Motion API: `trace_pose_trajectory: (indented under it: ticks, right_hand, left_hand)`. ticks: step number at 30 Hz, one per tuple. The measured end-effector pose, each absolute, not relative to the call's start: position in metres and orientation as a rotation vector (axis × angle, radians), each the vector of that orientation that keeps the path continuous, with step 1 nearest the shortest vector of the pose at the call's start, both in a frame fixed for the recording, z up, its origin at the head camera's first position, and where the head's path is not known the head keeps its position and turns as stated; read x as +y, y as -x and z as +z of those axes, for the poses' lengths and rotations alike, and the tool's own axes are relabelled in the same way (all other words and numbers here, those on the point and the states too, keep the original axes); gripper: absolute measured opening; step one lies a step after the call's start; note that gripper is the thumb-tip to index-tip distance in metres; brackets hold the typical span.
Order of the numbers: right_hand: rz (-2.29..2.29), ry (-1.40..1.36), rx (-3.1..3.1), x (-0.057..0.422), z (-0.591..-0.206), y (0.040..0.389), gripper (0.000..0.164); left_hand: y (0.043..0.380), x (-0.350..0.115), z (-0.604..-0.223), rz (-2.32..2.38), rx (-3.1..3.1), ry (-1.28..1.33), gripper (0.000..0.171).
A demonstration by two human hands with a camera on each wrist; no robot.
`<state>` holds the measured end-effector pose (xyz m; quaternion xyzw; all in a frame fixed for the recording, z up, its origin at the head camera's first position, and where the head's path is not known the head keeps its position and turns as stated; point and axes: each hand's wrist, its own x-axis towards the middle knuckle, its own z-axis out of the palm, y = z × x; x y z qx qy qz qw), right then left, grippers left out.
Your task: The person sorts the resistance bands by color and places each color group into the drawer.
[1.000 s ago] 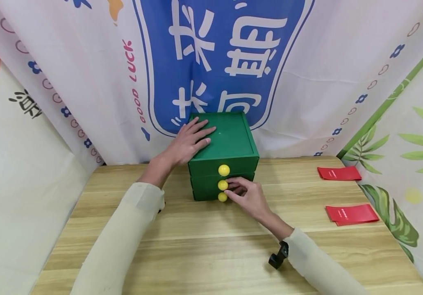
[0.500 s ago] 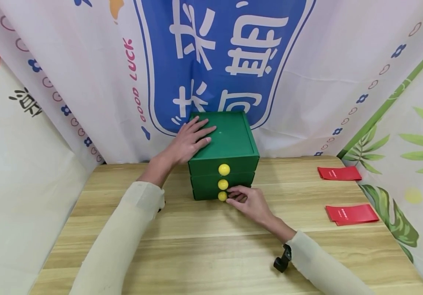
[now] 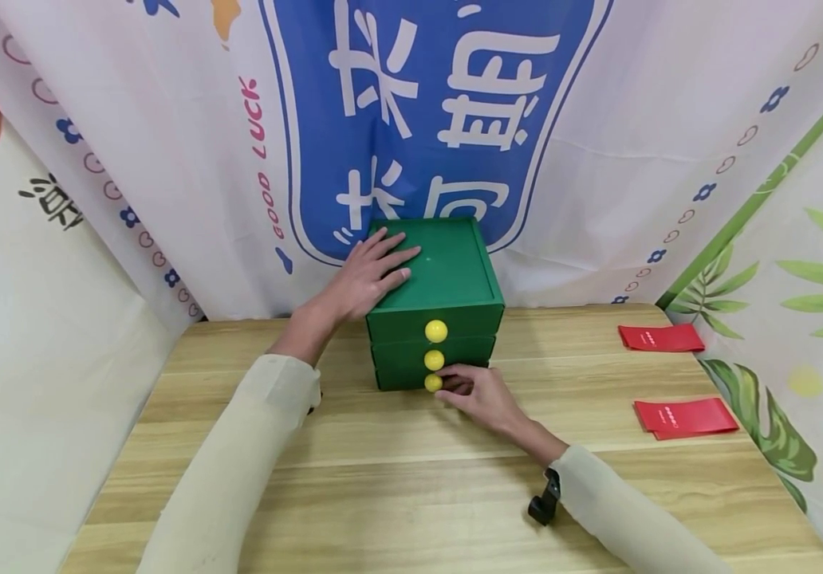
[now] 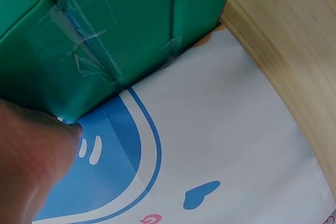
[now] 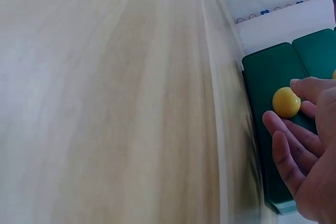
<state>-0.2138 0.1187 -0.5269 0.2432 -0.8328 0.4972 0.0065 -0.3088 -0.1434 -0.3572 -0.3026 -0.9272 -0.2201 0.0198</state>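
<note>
A green drawer box stands at the back of the table, its front bearing three yellow ball knobs one above another. All its drawers look closed. My left hand lies on the left part of the box top with fingers spread; the left wrist view catches only part of that hand, beside the taped green side. With thumb and fingertips my right hand pinches the lowest yellow knob. Close up, the right wrist view has that knob against the thumb, the other fingers curled beside it.
Two folded red ribbons, one farther back and one nearer, lie on the right of the wooden table. A printed cloth hangs right behind the box. A black wrist camera hangs at my right sleeve.
My right hand has shifted down from the middle knob to the lowest one and closed its fingertips on it. The left hand and the box have stayed put.
</note>
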Motion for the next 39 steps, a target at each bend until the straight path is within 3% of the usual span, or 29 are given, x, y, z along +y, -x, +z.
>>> trace_pose_trajectory:
  ticks: [20,39]
  right_hand:
    - [1.600,-0.753,-2.549,0.110,-0.535,0.218,0.024]
    - [1.584,-0.822,-2.552,0.115,-0.532,0.174,0.024]
  left_hand:
    - [0.312,-0.144,-0.360,-0.691,-2.860,0.941,0.053]
    - [0.312,-0.145,-0.360,-0.684,-2.869,0.950,0.054]
